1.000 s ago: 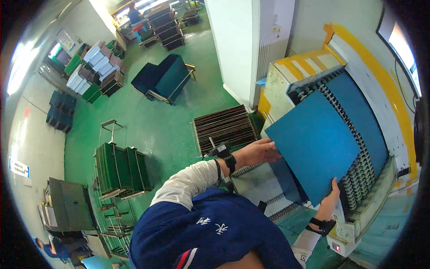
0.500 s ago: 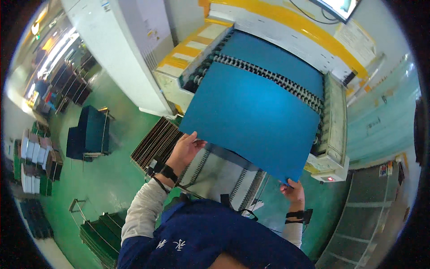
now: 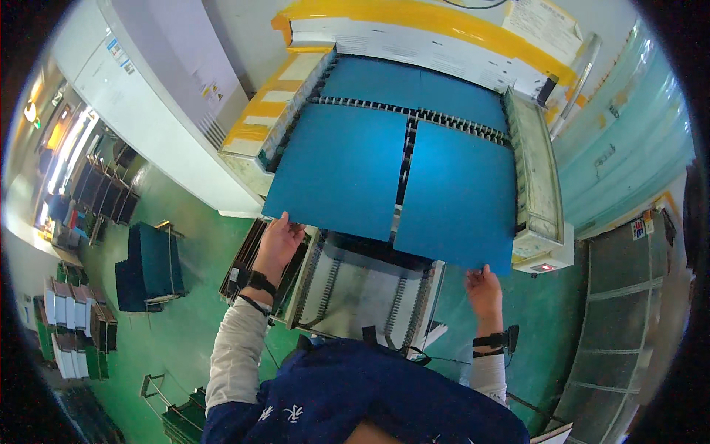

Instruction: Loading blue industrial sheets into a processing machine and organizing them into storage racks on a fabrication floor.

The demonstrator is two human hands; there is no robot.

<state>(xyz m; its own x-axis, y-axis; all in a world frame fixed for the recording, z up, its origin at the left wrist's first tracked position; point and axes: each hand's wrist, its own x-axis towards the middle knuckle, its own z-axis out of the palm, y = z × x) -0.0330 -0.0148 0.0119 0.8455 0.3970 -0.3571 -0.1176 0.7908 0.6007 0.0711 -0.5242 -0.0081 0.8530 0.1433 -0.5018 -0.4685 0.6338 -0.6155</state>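
Outstretched, the left hand (image 3: pixel 278 244) pinches a flat blue rectangular panel (image 3: pixel 342 166) near its outer corner, the right hand (image 3: pixel 485 294) a matching blue panel (image 3: pixel 460 198); a narrow gap (image 3: pixel 404 170) parts their inner edges.

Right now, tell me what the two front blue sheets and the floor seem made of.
Left sheet and right sheet: perhaps coated board or metal, since they look flat with satin sheen. Floor: probably painted or resin-coated; smooth, green, slightly glossy.
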